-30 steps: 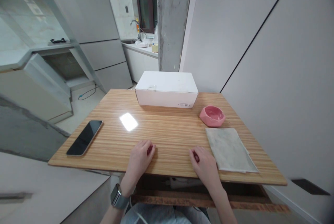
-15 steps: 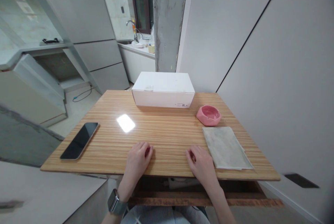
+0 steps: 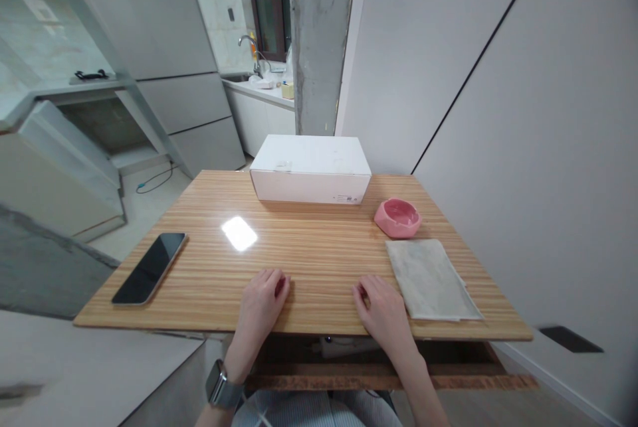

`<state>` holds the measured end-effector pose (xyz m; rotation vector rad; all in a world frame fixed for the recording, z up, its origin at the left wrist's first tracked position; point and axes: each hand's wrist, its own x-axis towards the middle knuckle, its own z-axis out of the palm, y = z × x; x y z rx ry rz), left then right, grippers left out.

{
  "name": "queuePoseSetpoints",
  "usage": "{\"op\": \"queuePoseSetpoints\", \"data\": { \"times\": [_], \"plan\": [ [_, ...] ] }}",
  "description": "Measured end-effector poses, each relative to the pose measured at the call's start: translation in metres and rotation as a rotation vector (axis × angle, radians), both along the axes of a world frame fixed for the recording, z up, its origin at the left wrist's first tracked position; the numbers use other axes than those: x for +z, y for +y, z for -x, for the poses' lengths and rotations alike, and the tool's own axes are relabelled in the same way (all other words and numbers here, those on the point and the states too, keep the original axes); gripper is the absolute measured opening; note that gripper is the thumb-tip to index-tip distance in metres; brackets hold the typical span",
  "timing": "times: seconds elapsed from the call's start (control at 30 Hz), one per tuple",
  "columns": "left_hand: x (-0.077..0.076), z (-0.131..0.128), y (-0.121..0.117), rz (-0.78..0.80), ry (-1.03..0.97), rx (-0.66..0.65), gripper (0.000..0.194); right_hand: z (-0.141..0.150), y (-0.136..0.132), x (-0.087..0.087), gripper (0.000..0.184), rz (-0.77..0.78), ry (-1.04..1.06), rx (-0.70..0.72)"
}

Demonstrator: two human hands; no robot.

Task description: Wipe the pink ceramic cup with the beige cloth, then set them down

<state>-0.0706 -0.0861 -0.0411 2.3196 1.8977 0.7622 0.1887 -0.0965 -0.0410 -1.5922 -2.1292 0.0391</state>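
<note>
My left hand (image 3: 260,305) rests palm down on the wooden table (image 3: 309,251) near its front edge, fingers loosely curled under, nothing in it. A watch sits on that wrist. My right hand (image 3: 383,312) lies the same way a little to the right, fingers curled, holding nothing. Just right of it is a folded grey cloth (image 3: 428,279). Behind the cloth stands a pink bowl (image 3: 397,217). A closed white box (image 3: 311,169) sits at the table's far edge. A dark phone (image 3: 149,268) lies face up at the front left.
A grey wall runs along the table's right side. A concrete pillar (image 3: 318,42) rises behind the box. Grey cabinets and a counter with a sink tap (image 3: 248,50) are at the back left. A lower white surface (image 3: 94,374) adjoins the table's left front.
Both hands stay on the table with fingers curled. The view has shifted slightly, so everything sits a little further left and higher in the frame.
</note>
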Motion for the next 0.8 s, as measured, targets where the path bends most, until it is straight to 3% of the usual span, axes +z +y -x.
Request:
{"op": "queuePoseSetpoints", "data": {
  "times": [0.8],
  "plan": [
    [0.0026, -0.0011, 0.0003, 0.044, -0.025, 0.014, 0.026, 0.0002, 0.0011, 0.0002, 0.019, 0.02, 0.024, -0.014]
  ]
}}
